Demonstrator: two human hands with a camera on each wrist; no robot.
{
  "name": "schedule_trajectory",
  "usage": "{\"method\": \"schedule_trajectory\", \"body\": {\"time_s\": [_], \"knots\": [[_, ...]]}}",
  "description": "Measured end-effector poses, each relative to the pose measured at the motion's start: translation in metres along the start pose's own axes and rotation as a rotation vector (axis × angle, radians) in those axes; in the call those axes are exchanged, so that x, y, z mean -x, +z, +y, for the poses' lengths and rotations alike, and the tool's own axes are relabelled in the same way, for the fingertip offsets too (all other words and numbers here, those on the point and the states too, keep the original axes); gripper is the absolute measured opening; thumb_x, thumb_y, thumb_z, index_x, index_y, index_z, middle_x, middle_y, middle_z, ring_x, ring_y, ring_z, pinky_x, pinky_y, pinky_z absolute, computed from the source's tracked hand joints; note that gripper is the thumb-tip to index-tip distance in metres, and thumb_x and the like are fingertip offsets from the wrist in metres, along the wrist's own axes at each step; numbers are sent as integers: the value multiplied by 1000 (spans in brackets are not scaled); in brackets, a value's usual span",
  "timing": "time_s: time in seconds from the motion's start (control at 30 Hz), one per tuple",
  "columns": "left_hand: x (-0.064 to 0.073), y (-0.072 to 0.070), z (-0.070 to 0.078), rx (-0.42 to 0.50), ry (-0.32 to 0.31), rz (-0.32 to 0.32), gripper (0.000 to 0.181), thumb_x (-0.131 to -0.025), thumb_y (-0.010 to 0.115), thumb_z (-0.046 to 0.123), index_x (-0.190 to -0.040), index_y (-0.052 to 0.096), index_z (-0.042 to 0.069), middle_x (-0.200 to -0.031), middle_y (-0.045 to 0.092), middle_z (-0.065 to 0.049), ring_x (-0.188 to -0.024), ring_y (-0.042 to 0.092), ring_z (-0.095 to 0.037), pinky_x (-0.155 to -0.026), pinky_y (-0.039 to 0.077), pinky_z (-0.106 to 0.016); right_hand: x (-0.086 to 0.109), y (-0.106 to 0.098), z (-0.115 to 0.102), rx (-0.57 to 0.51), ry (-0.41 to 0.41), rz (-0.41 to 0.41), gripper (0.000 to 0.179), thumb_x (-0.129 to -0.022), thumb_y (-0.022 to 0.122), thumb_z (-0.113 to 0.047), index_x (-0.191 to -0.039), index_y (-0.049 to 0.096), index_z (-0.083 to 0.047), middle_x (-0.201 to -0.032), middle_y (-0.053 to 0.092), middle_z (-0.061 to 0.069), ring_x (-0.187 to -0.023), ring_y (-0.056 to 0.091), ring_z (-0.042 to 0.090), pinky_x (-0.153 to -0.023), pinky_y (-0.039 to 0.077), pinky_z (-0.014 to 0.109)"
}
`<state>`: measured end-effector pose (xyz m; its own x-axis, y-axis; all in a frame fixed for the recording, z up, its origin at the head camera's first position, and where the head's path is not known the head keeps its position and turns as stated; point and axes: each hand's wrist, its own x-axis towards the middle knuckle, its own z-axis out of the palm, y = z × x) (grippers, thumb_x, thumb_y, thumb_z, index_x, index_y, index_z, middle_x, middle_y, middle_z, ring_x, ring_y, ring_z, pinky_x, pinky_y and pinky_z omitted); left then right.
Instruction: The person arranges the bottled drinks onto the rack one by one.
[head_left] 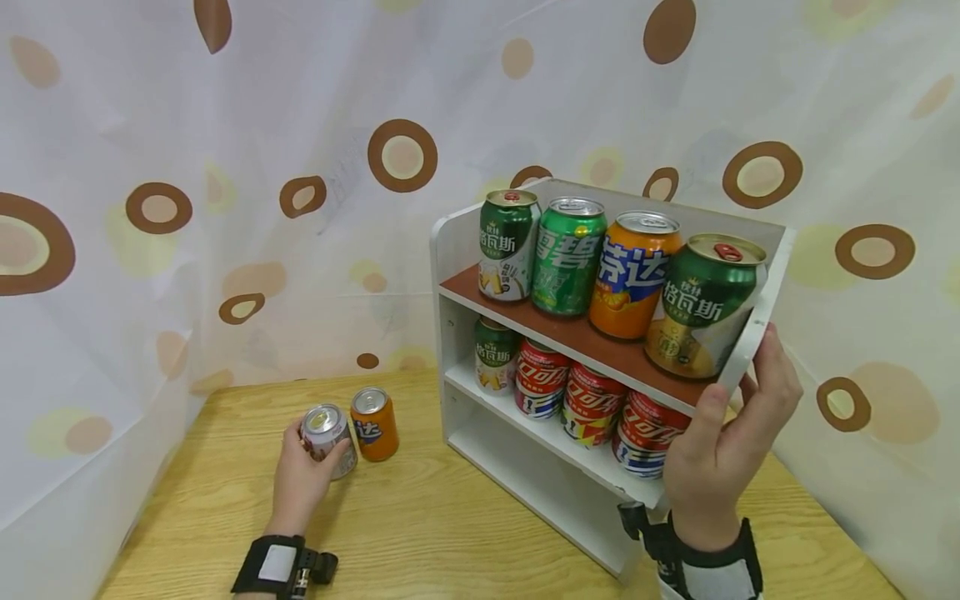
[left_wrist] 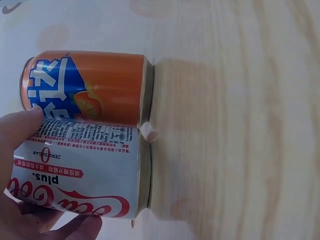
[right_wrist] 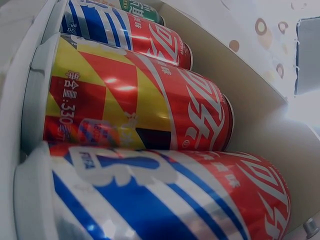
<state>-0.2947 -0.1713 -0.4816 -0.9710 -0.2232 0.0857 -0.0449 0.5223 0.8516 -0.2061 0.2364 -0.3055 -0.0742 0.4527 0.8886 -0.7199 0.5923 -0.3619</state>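
A white Coca-Cola Plus can [left_wrist: 85, 175] stands on the table at the left, and my left hand [head_left: 299, 477] grips it with thumb and fingers around its side. Right beside it stands an orange Fanta can [head_left: 374, 425]; in the left wrist view the two appear to touch. My right hand [head_left: 720, 450] holds the right side panel of a small white shelf rack [head_left: 525, 492], thumb at the front edge and fingers on the outer side. Red Coca-Cola cans [right_wrist: 150, 100] fill the right wrist view, where the right hand itself is out of sight.
On the rack's brown top shelf stand two green kvass cans [head_left: 705, 308], a green Sprite can [head_left: 570, 258] and an orange Fanta can [head_left: 634, 275]. Below, a kvass can [head_left: 495, 357] lines up with the red cans. A patterned curtain [head_left: 300, 108] hangs behind the wooden table [head_left: 405, 533].
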Motion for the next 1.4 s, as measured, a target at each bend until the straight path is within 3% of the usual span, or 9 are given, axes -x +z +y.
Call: {"method": "schedule_trajectory", "body": {"time_s": [0.37,0.6,0.77,0.97,1.13,1.4], "knots": [[5,-2,7,-69,32,80,86,-92,77,36,-150,34,-9,-145,48,-33,-134,50,-51,-108,45,-64,-2,-1,-1,-2,-4,10,61,-105,53,-37,-136,46,15,-142,50,17,-128,43,29,-107,42,29],[14,-9,28,-81,112,229,75,-89,81,34,-141,45,-7,-133,58,-30,-117,61,-46,-94,54,-61,-2,-3,1,5,-5,-6,61,-105,52,-37,-136,45,15,-143,49,18,-129,43,30,-107,42,30],[24,-17,47,-81,169,264,75,-89,81,34,-141,46,-6,-131,60,-28,-112,61,-44,-87,55,-59,-1,-3,1,2,-5,-2,62,-105,52,-38,-136,46,15,-142,49,18,-129,43,30,-107,42,30],[39,-20,72,-99,240,241,73,-88,83,34,-139,49,-6,-127,63,-25,-104,63,-40,-73,54,-41,-2,-1,-3,14,0,-9,60,-105,50,-35,-136,44,16,-142,49,18,-130,42,28,-108,41,30],[51,-10,92,-70,286,187,71,-85,86,29,-137,51,-4,-125,65,-21,-102,63,-35,-72,51,-33,-3,1,-7,22,6,-8,57,-106,49,-32,-136,44,17,-142,49,18,-130,42,27,-109,40,30],[61,27,103,-34,417,115,70,-83,88,27,-135,53,-2,-121,66,-19,-105,67,-34,-80,60,-49,-3,2,-10,16,18,-6,53,-105,48,-26,-136,43,17,-141,49,17,-130,42,26,-110,39,29]]}}
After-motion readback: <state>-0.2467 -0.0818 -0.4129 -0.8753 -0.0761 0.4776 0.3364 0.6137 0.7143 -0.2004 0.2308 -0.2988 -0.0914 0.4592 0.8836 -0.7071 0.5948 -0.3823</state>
